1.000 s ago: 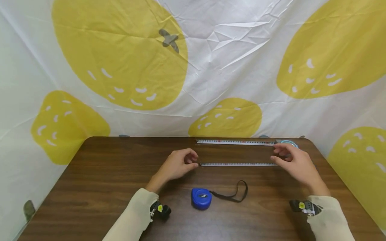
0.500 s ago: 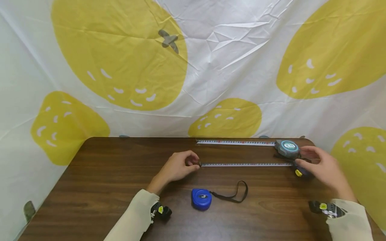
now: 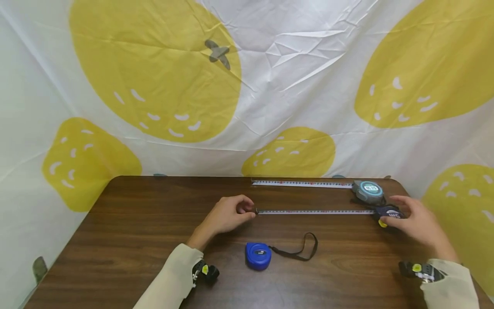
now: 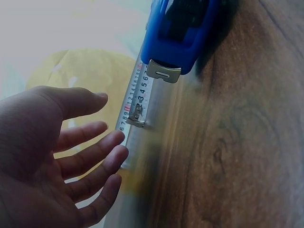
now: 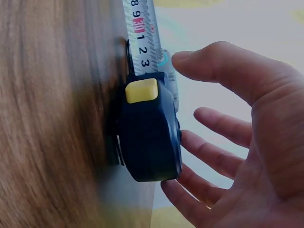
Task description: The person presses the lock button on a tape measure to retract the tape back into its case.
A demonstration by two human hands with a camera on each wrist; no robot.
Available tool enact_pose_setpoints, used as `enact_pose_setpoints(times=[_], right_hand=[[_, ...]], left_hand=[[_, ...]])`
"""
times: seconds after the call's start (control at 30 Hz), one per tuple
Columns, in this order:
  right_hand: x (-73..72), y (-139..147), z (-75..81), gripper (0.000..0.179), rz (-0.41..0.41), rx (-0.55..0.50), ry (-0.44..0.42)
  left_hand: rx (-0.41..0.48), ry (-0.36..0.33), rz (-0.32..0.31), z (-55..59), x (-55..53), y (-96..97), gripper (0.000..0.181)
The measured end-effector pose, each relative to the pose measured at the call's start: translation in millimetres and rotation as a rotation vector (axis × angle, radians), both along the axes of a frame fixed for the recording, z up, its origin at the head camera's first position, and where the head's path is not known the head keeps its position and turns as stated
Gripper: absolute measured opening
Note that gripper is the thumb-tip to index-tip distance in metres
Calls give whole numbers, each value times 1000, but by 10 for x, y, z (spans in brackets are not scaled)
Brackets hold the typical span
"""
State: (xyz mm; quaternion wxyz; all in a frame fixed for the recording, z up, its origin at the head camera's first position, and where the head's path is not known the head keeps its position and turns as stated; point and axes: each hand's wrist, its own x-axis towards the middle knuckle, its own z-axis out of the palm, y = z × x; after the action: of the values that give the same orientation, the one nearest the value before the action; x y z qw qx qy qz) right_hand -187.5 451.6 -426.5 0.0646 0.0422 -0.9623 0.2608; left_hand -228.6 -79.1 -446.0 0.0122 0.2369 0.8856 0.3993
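A dark navy tape measure (image 3: 389,211) with a yellow button (image 5: 141,90) lies at the right, its blade (image 3: 316,212) drawn out to the left across the table. Beside it is my right hand (image 3: 420,224), thumb apart from the case; some fingertips lie against or close to its far side. My left hand (image 3: 228,214) is by the blade's end hook (image 4: 136,118), fingers loosely bent, with a gap to the hook in the left wrist view. Nearer me, a blue tape measure (image 3: 258,256) lies with its blade drawn in and a black strap (image 3: 295,253) attached.
Behind the navy one, a grey tape measure (image 3: 368,191) lies with its blade (image 3: 302,184) extended left along the back edge. All rest on a brown wooden table (image 3: 127,249). A fruit-printed cloth (image 3: 254,103) hangs behind the table.
My right hand has moved right from in front of the grey tape measure to the navy one, uncovering both cases. My left hand has stayed nearly still by the blade's end.
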Motion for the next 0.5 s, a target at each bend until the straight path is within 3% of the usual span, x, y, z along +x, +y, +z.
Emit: enact_pose_setpoints(times=[0.17, 0.5], right_hand=[[-13, 1, -19, 80, -6, 5, -39], [-31, -63, -33, 74, 10, 39, 7]], left_hand=[[-12, -7, 5, 7, 3, 2, 27], [-62, -26, 0, 4, -4, -45, 34]])
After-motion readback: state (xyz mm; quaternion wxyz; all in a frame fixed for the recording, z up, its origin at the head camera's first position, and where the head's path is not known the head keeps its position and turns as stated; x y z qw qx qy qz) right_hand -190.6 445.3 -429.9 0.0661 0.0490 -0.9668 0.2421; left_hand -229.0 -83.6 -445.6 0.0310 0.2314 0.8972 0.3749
